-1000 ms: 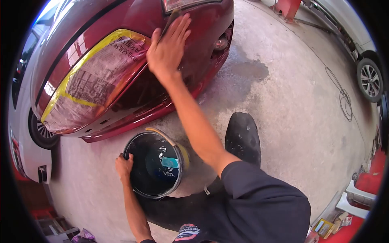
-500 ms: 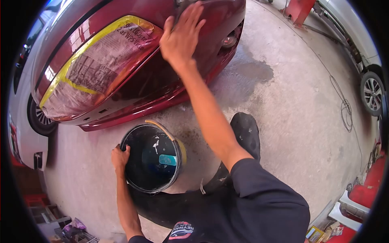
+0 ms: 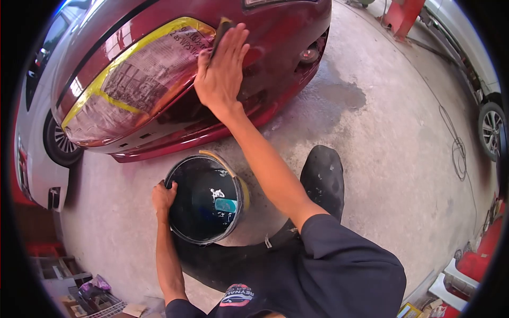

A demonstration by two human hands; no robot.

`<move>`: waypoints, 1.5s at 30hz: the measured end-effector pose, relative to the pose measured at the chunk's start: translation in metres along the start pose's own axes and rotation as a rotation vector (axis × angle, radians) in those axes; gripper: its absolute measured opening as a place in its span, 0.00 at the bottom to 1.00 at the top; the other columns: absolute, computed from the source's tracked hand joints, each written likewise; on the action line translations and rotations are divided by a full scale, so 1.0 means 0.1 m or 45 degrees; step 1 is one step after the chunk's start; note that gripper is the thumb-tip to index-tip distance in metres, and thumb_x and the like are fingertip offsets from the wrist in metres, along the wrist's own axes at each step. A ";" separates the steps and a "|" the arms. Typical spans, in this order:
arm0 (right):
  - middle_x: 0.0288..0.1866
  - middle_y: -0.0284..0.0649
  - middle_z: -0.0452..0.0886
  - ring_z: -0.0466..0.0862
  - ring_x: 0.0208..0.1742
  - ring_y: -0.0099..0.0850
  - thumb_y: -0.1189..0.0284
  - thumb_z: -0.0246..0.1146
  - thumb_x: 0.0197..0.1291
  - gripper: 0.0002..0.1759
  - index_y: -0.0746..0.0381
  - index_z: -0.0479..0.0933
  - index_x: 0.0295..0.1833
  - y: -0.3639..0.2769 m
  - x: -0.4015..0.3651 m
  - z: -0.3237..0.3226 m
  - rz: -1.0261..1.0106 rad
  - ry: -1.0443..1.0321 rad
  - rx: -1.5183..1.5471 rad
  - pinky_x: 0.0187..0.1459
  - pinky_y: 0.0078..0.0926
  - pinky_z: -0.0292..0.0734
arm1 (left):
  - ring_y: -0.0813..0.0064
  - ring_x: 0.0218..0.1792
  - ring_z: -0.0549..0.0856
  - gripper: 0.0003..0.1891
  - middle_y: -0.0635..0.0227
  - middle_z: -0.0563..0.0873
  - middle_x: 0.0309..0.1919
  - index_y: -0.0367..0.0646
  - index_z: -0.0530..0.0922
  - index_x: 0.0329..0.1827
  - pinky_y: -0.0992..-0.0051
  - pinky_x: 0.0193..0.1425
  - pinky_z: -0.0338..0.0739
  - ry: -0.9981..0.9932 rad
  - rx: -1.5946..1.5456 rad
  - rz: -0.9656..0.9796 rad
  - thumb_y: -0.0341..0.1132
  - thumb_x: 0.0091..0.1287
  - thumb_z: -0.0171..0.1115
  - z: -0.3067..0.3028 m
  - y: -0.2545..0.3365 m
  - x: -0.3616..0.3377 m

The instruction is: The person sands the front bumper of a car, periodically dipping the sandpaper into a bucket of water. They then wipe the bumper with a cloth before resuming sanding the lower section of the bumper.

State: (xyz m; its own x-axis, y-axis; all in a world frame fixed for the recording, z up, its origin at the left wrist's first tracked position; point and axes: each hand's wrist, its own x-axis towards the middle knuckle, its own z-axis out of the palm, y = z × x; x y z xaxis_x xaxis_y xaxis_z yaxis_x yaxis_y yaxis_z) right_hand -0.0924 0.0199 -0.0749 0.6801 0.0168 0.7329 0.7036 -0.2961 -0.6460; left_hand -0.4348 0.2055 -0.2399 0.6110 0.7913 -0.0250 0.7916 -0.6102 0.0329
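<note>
On the bumper [image 3: 289, 42], right hand [image 3: 220, 74] covers pad [image 3: 222, 27].

A car body workshop — a red car [image 3: 286, 50] sitting on a stained concrete floor [image 3: 382, 143], its headlight [image 3: 143, 79] wearing newspaper and yellow masking tape, a white car [image 3: 34, 172] standing alongside, a red lift post [image 3: 405, 18] rising behind.

Bare concrete floor [image 3: 392, 143] lies open to the right. Ahead, a red car bumper [image 3: 286, 58] blocks the way. A dark bucket [image 3: 204, 206] (liquid inside) sits just below it, with only a narrow gap between. The person's knee [image 3: 321, 177] stands just right of the bucket.
</note>
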 end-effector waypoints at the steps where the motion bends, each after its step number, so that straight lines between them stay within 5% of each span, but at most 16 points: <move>1: 0.89 0.72 0.37 0.38 0.90 0.68 0.58 0.47 0.81 0.44 0.84 0.45 0.84 -0.01 0.04 0.05 -0.030 0.006 -0.043 0.87 0.62 0.36 | 0.38 0.50 0.90 0.33 0.36 0.90 0.45 0.31 0.87 0.58 0.49 0.58 0.85 0.023 -0.003 0.005 0.55 0.65 0.69 0.03 0.01 0.03; 5: 0.90 0.70 0.39 0.40 0.90 0.67 0.56 0.50 0.81 0.45 0.82 0.48 0.84 -0.11 0.25 -0.03 -0.210 -0.047 -0.347 0.87 0.61 0.37 | 0.38 0.50 0.90 0.32 0.36 0.90 0.45 0.32 0.87 0.57 0.50 0.58 0.85 0.068 -0.055 0.002 0.56 0.65 0.69 0.18 -0.08 0.06; 12: 0.89 0.66 0.51 0.48 0.90 0.61 0.54 0.53 0.79 0.43 0.79 0.57 0.83 0.52 -0.06 -0.19 -0.344 -0.020 -0.215 0.86 0.63 0.40 | 0.38 0.49 0.90 0.33 0.36 0.90 0.45 0.32 0.87 0.59 0.49 0.58 0.85 0.053 0.016 0.000 0.56 0.65 0.69 0.17 -0.04 0.04; 16: 0.89 0.63 0.51 0.50 0.90 0.61 0.54 0.51 0.81 0.43 0.76 0.52 0.85 0.03 0.62 0.07 -0.559 -0.065 0.039 0.85 0.61 0.45 | 0.37 0.50 0.90 0.32 0.35 0.90 0.45 0.33 0.87 0.58 0.49 0.58 0.85 0.126 0.010 0.033 0.56 0.66 0.69 0.19 -0.09 0.06; 17: 0.89 0.65 0.52 0.53 0.90 0.54 0.60 0.50 0.79 0.40 0.81 0.56 0.82 -0.08 0.71 -0.10 -0.599 -0.080 -0.193 0.88 0.51 0.46 | 0.37 0.50 0.90 0.32 0.35 0.90 0.45 0.33 0.87 0.58 0.49 0.58 0.85 0.178 -0.012 0.053 0.56 0.66 0.69 0.25 -0.13 0.02; 20: 0.88 0.67 0.52 0.50 0.89 0.63 0.54 0.55 0.78 0.46 0.80 0.53 0.83 0.31 0.42 -0.23 -0.571 -0.141 -0.073 0.86 0.60 0.42 | 0.37 0.50 0.90 0.31 0.35 0.90 0.45 0.33 0.86 0.58 0.49 0.58 0.85 0.140 -0.025 0.019 0.55 0.66 0.69 0.12 -0.05 -0.02; 24: 0.89 0.62 0.54 0.53 0.89 0.60 0.56 0.53 0.79 0.41 0.76 0.55 0.84 0.41 0.19 -0.09 -0.363 0.088 -0.038 0.86 0.61 0.46 | 0.37 0.50 0.90 0.32 0.36 0.90 0.44 0.32 0.86 0.58 0.50 0.59 0.85 0.025 -0.011 -0.034 0.55 0.65 0.69 0.02 0.04 -0.02; 29: 0.87 0.66 0.55 0.54 0.89 0.57 0.58 0.47 0.80 0.39 0.82 0.59 0.81 -0.07 0.96 0.00 -0.702 -0.009 -0.117 0.87 0.51 0.49 | 0.38 0.50 0.90 0.32 0.36 0.90 0.44 0.32 0.86 0.58 0.50 0.59 0.85 0.109 -0.083 -0.013 0.55 0.65 0.69 0.14 -0.04 0.00; 33: 0.88 0.66 0.53 0.53 0.88 0.63 0.58 0.54 0.79 0.42 0.78 0.55 0.83 0.34 0.37 -0.20 -0.458 -0.046 -0.054 0.86 0.59 0.48 | 0.38 0.50 0.90 0.32 0.36 0.90 0.43 0.32 0.86 0.58 0.50 0.58 0.85 0.079 -0.012 0.004 0.54 0.65 0.69 0.03 0.02 0.00; 40: 0.88 0.62 0.56 0.53 0.89 0.57 0.58 0.47 0.82 0.38 0.79 0.58 0.82 0.08 1.29 -0.12 -0.503 0.028 -0.296 0.87 0.54 0.46 | 0.37 0.47 0.90 0.31 0.36 0.90 0.42 0.32 0.86 0.58 0.49 0.54 0.86 0.116 -0.023 0.012 0.54 0.65 0.70 0.13 -0.02 -0.05; 41: 0.87 0.70 0.52 0.51 0.89 0.64 0.57 0.55 0.78 0.43 0.82 0.56 0.81 0.04 1.21 -0.29 -0.391 -0.306 -0.202 0.85 0.58 0.50 | 0.37 0.46 0.90 0.31 0.36 0.90 0.42 0.32 0.86 0.58 0.49 0.54 0.87 0.138 -0.030 0.014 0.54 0.65 0.70 0.05 0.01 -0.05; 45: 0.84 0.70 0.60 0.57 0.87 0.63 0.57 0.55 0.77 0.42 0.81 0.56 0.81 0.35 0.50 -0.12 -0.573 0.058 -0.235 0.84 0.59 0.54 | 0.36 0.46 0.90 0.31 0.36 0.90 0.42 0.32 0.86 0.57 0.48 0.54 0.86 0.071 -0.006 0.015 0.55 0.65 0.70 0.13 -0.03 0.00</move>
State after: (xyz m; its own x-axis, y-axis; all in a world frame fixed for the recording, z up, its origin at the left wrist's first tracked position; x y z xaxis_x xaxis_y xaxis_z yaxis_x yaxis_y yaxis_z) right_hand -0.0365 -0.0011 -0.0579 0.3038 0.1412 0.9422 0.8747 -0.4333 -0.2171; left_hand -0.4371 0.2072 -0.2525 0.6187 0.7850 0.0312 0.7841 -0.6195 0.0377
